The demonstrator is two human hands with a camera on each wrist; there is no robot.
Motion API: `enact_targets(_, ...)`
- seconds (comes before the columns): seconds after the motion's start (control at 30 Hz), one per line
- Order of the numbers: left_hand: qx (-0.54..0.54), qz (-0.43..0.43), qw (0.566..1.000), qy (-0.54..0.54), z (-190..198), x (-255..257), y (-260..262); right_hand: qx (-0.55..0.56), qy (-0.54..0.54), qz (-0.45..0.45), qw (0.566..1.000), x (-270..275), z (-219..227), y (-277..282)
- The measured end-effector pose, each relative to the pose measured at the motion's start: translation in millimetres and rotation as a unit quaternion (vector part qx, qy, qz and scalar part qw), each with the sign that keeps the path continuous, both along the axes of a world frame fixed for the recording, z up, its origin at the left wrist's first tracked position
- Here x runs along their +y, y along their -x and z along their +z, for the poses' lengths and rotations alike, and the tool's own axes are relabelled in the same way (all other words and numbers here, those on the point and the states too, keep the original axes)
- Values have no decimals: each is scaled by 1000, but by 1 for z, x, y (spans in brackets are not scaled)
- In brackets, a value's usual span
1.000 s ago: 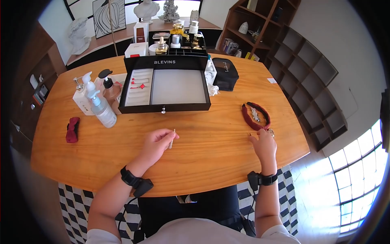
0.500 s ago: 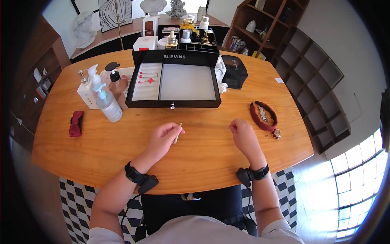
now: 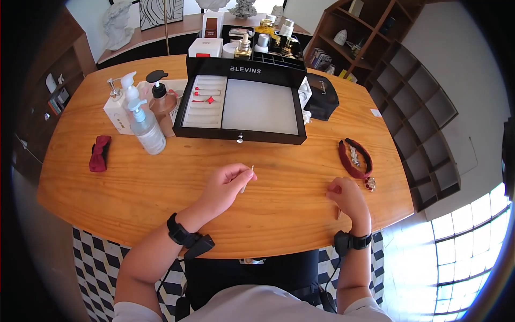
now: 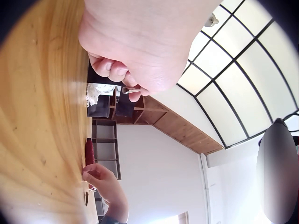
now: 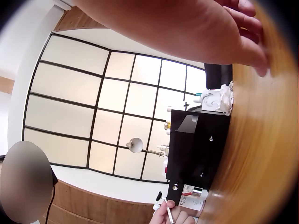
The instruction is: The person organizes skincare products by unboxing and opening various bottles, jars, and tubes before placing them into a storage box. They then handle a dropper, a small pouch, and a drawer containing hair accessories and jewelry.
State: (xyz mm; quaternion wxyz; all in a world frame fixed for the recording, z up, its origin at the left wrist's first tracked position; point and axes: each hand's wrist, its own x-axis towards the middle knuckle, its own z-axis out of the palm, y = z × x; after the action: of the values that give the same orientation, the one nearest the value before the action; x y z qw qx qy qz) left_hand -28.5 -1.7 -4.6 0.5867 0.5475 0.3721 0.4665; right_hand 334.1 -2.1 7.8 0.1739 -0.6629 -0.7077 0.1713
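Note:
My left hand [image 3: 228,188] pinches a slim pale stick-like hair clip [image 5: 168,212] between thumb and forefinger, above the front middle of the table. Its metallic end [image 4: 132,90] pokes out past the fingertips in the left wrist view. Over the table's right side, my right hand [image 3: 350,197] has loosely bent fingers with nothing visible in them; its fingertips [image 5: 261,71] come close to the wood. Just below that hand lies a small brown clip [image 3: 338,213]. Beyond it sit a dark red headband [image 3: 343,161], a silvery ornament inside the band, and a beaded jewelled piece [image 3: 370,184].
A black organizer [image 3: 240,134] has its drawer pulled out, with red-tipped pieces [image 3: 210,100] in the ring rolls and cosmetics on top. Pump bottles [image 3: 147,131] stand left of it, a dark red bow [image 3: 100,154] farther left. A black pouch [image 3: 322,96] is behind right.
My right hand moved left from beside the headband, then back right and nearer me, where the brown clip now shows beneath it. My left hand keeps its pinch; the view has shifted slightly.

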Motion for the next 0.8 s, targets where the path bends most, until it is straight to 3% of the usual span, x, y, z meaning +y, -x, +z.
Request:
enact_targets(0.13, -14, -1, 1000, 2, -1, 2, 0, 45, -64, -33, 996, -15, 6, -11)
enact_targets(0.27, -22, -1, 1000, -1, -4, 3, 0, -15, 40, -126, 991, -49, 26, -22)
enact_targets(0.37, -14, 3, 1000, -4, -3, 3, 1, -107, 18, -165, 980, -85, 18, -29)
enact_targets(0.5, -6, 8, 1000, -6, 0, 1, 1, 3, 53, -167, 985, -96, 6, -36)
enact_targets(0.6, 19, -6, 1000, 6, 2, 0, 2, -94, 9, -126, 987, -86, 2, -25)
enact_targets(0.73, 33, -13, 999, 11, 0, 1, 4, -23, -112, -2, 993, -55, 10, 12)
enact_targets(0.8, 39, -18, 999, 16, 1, 2, 4, 36, -107, 69, 991, -33, 23, 42)
